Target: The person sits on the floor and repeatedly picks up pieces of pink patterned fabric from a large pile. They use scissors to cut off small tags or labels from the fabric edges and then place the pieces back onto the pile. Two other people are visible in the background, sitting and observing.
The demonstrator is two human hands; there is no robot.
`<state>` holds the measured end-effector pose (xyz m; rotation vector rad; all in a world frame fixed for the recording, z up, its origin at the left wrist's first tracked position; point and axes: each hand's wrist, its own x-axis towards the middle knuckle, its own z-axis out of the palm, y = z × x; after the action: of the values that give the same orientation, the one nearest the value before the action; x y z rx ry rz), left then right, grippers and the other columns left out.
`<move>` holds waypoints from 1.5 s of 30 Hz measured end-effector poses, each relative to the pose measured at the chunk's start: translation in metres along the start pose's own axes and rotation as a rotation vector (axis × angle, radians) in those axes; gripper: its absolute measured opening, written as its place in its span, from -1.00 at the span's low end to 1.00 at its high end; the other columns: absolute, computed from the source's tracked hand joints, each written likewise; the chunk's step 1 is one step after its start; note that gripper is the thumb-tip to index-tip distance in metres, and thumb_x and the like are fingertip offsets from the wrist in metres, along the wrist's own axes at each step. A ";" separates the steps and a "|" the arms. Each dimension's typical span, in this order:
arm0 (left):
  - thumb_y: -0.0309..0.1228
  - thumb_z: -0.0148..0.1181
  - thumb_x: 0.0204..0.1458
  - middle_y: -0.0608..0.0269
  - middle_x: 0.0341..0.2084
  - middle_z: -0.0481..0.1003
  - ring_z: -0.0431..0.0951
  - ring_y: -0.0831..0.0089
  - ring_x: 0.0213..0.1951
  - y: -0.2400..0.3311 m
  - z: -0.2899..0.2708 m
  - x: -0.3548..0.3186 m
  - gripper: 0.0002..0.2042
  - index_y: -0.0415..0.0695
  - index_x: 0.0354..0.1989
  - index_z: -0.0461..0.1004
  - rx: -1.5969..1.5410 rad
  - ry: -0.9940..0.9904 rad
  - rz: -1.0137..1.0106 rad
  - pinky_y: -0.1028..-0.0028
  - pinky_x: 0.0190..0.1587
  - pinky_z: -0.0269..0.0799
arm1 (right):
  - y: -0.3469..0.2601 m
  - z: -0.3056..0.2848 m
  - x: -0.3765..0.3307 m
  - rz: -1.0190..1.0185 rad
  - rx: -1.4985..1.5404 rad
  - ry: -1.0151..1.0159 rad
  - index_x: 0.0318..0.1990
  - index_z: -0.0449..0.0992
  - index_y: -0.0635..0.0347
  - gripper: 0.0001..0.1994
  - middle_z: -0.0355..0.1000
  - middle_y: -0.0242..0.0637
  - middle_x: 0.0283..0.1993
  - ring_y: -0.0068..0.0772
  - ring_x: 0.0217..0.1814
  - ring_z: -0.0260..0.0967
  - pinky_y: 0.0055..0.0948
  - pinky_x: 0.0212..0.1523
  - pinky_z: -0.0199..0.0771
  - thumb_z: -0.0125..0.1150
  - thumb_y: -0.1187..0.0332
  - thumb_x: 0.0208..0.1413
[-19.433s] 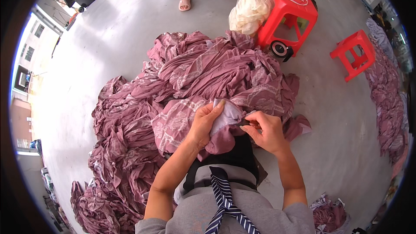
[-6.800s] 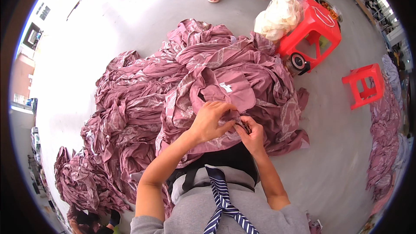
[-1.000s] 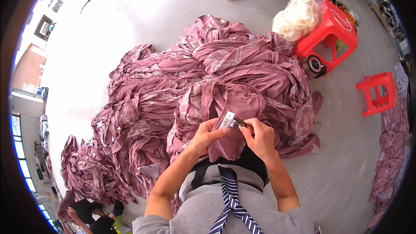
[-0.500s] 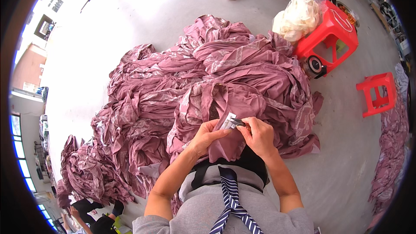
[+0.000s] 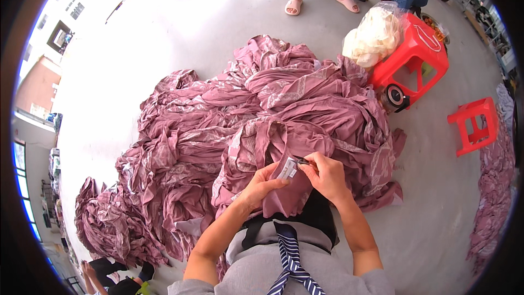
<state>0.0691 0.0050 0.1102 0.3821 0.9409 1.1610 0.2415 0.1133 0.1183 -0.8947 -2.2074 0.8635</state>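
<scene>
In front of my body, my left hand [image 5: 263,184] is closed on the edge of a mauve patterned cloth [image 5: 289,201], pinched beside a white sewn-on label [image 5: 287,169]. My right hand [image 5: 326,176] is wrapped round a small pair of dark-handled thread snips [image 5: 302,162], mostly hidden by the fingers. Their tip is beside the label's upper right corner; whether it touches I cannot make out. The held cloth is part of a large rumpled heap of the same fabric [image 5: 202,112] on the floor.
At the far right stand a tall red plastic stool [image 5: 385,76], a bag of cream material [image 5: 374,35] and a round black-rimmed object [image 5: 394,95]. A smaller red stool [image 5: 474,125] is farther right, near more mauve cloth [image 5: 488,196]. Seated people are beyond the heap and at lower left.
The whole scene sits slightly lower in the picture. The snips' metal blades, which lay over the label, have drawn back toward my right fingers, and more of the label shows.
</scene>
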 end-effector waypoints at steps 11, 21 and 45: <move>-0.61 0.15 -0.03 0.33 -0.13 0.49 0.49 0.60 -0.16 0.003 0.002 -0.002 -0.52 -0.18 0.14 0.31 0.037 -0.014 0.004 0.55 -0.06 0.42 | 0.001 -0.002 0.007 -0.097 -0.069 -0.109 -0.37 0.39 0.17 -0.76 0.44 -0.26 -0.55 -0.23 -0.56 0.43 -0.33 -0.57 0.38 0.30 0.24 -0.02; -0.60 0.14 -0.06 0.36 -0.11 0.48 0.45 0.63 -0.10 0.012 -0.001 -0.008 -0.52 -0.19 0.12 0.34 0.088 -0.029 -0.015 0.57 0.03 0.31 | 0.011 -0.009 0.018 -0.157 0.050 -0.170 -0.29 0.43 0.15 -0.76 0.44 -0.29 -0.51 -0.27 -0.50 0.44 -0.38 -0.51 0.39 0.32 0.26 -0.04; -0.63 0.17 -0.08 0.36 -0.04 0.46 0.43 0.62 -0.05 0.012 -0.012 -0.011 -0.46 -0.19 0.18 0.29 0.132 -0.036 0.009 0.55 0.07 0.31 | 0.024 0.002 0.010 -0.052 0.260 -0.208 -0.27 0.46 0.18 -0.75 0.41 -0.29 -0.55 -0.33 -0.54 0.42 -0.44 -0.53 0.35 0.34 0.26 -0.03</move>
<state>0.0517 -0.0024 0.1162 0.5121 0.9876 1.1000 0.2425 0.1339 0.1018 -0.6449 -2.2123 1.2327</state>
